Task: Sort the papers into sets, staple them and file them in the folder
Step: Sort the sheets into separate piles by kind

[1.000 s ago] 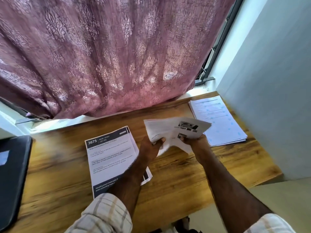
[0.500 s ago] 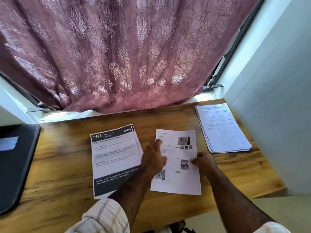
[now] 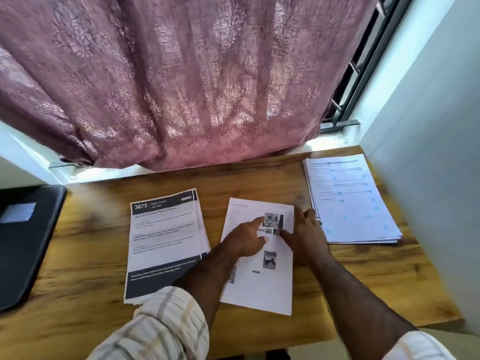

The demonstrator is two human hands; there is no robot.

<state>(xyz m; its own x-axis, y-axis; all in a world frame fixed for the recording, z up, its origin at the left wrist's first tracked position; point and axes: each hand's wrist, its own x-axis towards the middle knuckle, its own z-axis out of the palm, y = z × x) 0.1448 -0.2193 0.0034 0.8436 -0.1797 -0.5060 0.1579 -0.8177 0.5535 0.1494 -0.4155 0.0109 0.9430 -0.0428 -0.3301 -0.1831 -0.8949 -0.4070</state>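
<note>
White printed sheet with small photos now lies flat on the wooden desk, where a second ago both hands held it up as a bent bundle; since half a second ago the hands have slid up onto its upper half. Brown wood grain runs across the desk, which stands under a window hung with a mauve patterned curtain, a pale wall closing in on the right. On the desk, a stack with a dark header reading 3675 lies just left of the sheet, a thicker white stack with blue marks lies to the right, and a black folder rests at the far left edge. Left hand presses the sheet with its fingers extended, grasping nothing; right hand lies spread on the sheet's right edge, released as well.
</note>
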